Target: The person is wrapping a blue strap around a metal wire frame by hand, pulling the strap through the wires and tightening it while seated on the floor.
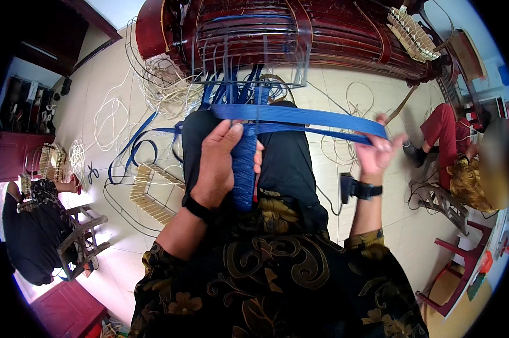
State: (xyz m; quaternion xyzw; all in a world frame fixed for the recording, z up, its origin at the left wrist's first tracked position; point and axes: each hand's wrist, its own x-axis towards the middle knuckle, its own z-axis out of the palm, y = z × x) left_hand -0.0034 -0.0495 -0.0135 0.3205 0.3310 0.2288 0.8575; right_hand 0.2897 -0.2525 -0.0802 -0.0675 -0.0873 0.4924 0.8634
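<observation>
My left hand (220,163) grips a thick section woven from blue strap (243,191), upright between my knees, its thumb pressed near the top. This section joins a grey wire frame (288,85), from which several blue straps hang. A long flat blue strap (313,117) runs from there out to the right and loops back at my right hand (373,155). My right hand has its fingers hooked around that loop, held out beside my right knee.
A red wooden bench (344,34) crosses the top, with a woven piece (412,35) on it. Cord coils (158,84), scissors (93,172) and a pale wrapped frame (142,200) lie on the floor. Two other people (34,236) (463,172) sit left and right.
</observation>
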